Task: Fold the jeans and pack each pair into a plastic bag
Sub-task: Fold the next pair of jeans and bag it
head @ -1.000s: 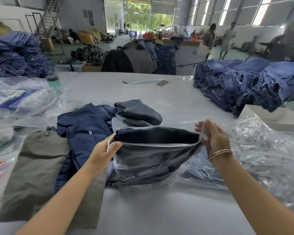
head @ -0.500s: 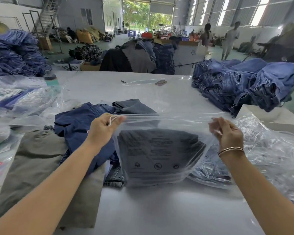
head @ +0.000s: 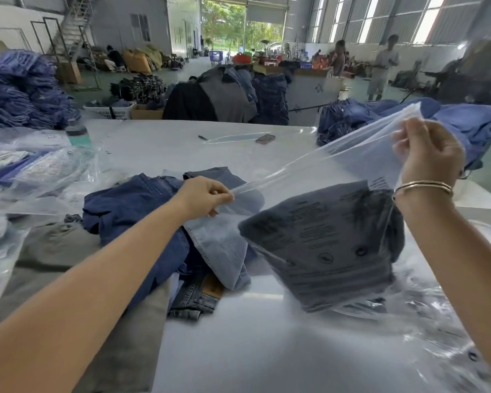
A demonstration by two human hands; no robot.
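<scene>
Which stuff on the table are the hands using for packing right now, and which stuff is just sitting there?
In use:
- clear plastic bag with black print, pinched by the left hand and right hand
- folded dark grey jeans inside it
- loose dark blue jeans, waiting

Just sitting there:
- green-capped bottle
- small brown card
- white plastic basket

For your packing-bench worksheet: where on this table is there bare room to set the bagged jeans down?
Bare tabletop lies near, between the olive cloth and loose bags. A second patch lies beyond the blue jeans. Both table sides are crowded.
</scene>
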